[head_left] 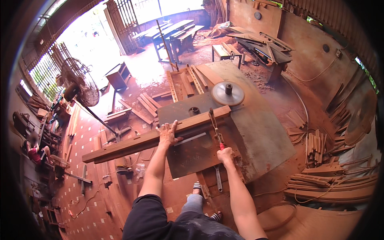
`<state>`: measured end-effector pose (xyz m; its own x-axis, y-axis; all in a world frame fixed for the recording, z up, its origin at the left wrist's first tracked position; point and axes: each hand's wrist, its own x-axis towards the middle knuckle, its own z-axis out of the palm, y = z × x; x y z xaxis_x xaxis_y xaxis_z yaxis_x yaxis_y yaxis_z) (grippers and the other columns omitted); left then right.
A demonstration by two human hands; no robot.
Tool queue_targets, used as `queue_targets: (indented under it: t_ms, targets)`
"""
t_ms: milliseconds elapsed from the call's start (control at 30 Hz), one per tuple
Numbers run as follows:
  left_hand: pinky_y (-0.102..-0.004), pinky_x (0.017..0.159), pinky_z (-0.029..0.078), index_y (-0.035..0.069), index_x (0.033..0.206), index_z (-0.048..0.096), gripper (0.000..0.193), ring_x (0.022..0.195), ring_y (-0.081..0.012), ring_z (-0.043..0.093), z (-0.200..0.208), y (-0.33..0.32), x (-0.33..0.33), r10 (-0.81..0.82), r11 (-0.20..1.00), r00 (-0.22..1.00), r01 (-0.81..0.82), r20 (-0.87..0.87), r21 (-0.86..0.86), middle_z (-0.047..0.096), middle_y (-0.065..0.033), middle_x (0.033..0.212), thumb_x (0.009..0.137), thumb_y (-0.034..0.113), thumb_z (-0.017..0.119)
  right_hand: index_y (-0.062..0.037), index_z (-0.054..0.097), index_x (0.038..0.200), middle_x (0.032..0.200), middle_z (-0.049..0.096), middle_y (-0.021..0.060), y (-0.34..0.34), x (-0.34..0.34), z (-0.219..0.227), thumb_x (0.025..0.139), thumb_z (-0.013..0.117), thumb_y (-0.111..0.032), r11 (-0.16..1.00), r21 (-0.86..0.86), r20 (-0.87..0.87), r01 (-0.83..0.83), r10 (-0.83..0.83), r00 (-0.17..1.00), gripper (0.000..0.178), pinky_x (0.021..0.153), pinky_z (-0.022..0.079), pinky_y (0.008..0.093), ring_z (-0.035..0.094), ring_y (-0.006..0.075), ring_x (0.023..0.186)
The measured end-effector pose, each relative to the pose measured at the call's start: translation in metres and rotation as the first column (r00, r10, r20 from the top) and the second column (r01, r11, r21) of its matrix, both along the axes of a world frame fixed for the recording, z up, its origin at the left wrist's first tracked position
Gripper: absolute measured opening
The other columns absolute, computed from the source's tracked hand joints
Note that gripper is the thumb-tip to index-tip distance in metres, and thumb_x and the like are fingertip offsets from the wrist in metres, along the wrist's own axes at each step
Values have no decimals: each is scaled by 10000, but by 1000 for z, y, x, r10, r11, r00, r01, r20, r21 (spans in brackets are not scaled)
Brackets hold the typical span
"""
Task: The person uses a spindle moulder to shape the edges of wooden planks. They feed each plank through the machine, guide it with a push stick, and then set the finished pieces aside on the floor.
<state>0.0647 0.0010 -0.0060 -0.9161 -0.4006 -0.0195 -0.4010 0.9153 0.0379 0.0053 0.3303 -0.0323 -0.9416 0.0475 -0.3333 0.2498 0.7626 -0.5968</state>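
Observation:
A long wooden beam (188, 123) lies across the dark metal machine table (188, 160), its left end reaching past the table's edge. My left hand (167, 134) rests on the beam with its fingers spread. Close to the beam's right end, a metal toggle clamp (216, 130) stands over the wood. My right hand (225, 155) is closed round the clamp's red handle (221, 146). Just beyond that end, a round saw blade (228, 94) lies flat on an upright spindle. Below my right hand hangs a wrench (218, 179) at the table's near edge.
A large fan (80, 82) stands at the left. Wooden planks (148, 105) lie on the tiled floor beyond the beam. Stacked timber (316, 148) and curved pieces (332, 192) fill the right side. Another person (38, 154) sits at the far left.

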Motion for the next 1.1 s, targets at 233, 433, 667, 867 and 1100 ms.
queue_targets:
  t_ms: [233, 433, 667, 867, 1100]
  targets:
    - [-817, 1189, 178, 345, 1709, 205, 1222, 1456, -409, 394, -4, -26, -25, 0, 1000, 999, 1, 38, -24, 430, -169, 1526, 736, 665, 871, 69, 782, 958, 1062, 743, 356, -20, -21, 8, 814, 665, -228, 999, -47, 42, -23, 25, 999, 350, 962, 592, 498, 736, 474, 1100]
    - [-793, 1188, 207, 336, 1709, 217, 1215, 1458, -418, 377, -7, -39, -37, 3, 1000, 999, -3, 33, -25, 415, -171, 1512, 739, 684, 859, 71, 781, 968, 1074, 741, 359, -33, -30, 13, 826, 658, -224, 998, -62, 42, -23, 25, 999, 349, 968, 588, 495, 731, 473, 1114]
    - [-786, 1187, 221, 339, 1705, 234, 1211, 1465, -427, 368, -7, -45, -41, -8, 1000, 1000, 8, -1, -14, 403, -172, 1516, 731, 702, 854, 64, 783, 960, 1047, 750, 343, -41, -38, 8, 825, 664, -233, 999, -47, 40, -22, 24, 999, 347, 941, 596, 487, 742, 466, 1087]
    - [-774, 1191, 228, 338, 1703, 242, 1220, 1467, -420, 370, -9, -45, -48, 1, 1000, 1000, -1, -6, -6, 413, -166, 1507, 717, 696, 865, 54, 784, 907, 1009, 754, 335, -41, -44, -4, 813, 673, -234, 999, -38, 10, -25, 25, 1000, 322, 929, 600, 476, 753, 446, 1067]
    - [-763, 1205, 213, 332, 1704, 237, 1231, 1470, -426, 368, -9, -49, -49, 8, 1000, 1000, -8, 13, -12, 410, -173, 1520, 711, 689, 871, 50, 784, 906, 1045, 756, 332, -44, -43, 7, 801, 689, -222, 998, -62, 60, -9, 13, 998, 306, 940, 599, 481, 749, 451, 1078]
